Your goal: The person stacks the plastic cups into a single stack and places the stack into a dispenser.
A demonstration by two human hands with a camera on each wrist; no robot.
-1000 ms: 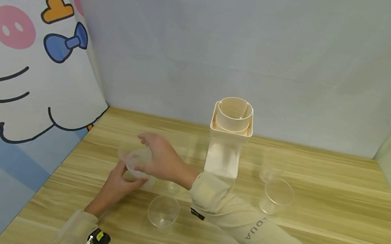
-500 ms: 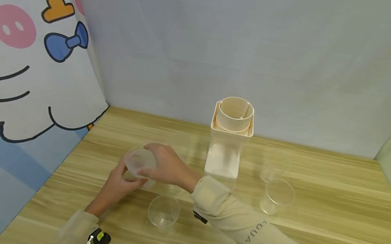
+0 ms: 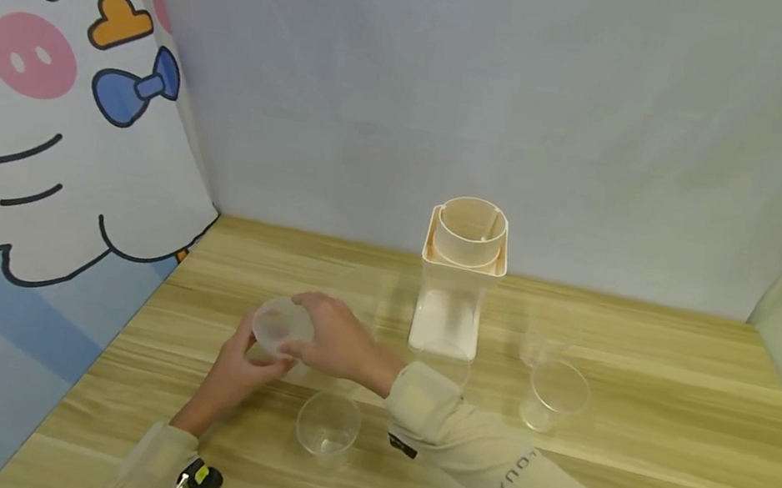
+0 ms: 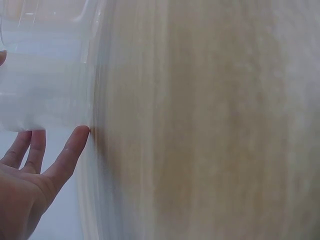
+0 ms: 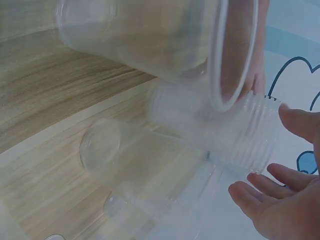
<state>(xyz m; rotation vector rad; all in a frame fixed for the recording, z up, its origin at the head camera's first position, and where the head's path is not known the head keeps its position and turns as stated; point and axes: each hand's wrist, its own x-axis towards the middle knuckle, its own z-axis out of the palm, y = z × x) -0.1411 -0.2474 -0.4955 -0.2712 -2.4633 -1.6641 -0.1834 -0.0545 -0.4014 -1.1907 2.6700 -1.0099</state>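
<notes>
A stack of clear plastic cups [image 3: 275, 328] stands on the left of the table, several nested rims showing as ribs in the right wrist view. My left hand [image 3: 230, 378] holds the stack low down, thumb toward the right and fingers around the far left side. In the left wrist view, fingertips of the left hand [image 4: 32, 187] touch the cup wall close to the tabletop. My right hand [image 3: 338, 342] grips the top of the stack from the right. The right wrist view shows the right hand [image 5: 287, 202] with thumb and fingers on opposite sides of the stacked rims [image 5: 257, 132].
A single clear cup [image 3: 328, 424] stands in front of the stack. Another cup [image 3: 445, 360] is partly behind the right sleeve. To the right are a nearer cup [image 3: 556, 397] and a farther cup [image 3: 540, 338]. A cream plastic stand with a round top [image 3: 465, 255] rises at the back.
My right hand has drawn its spread fingers in around the rims and shifted slightly right. The blurred, moving top of the stack has come to rest. The left hand has hardly moved.
</notes>
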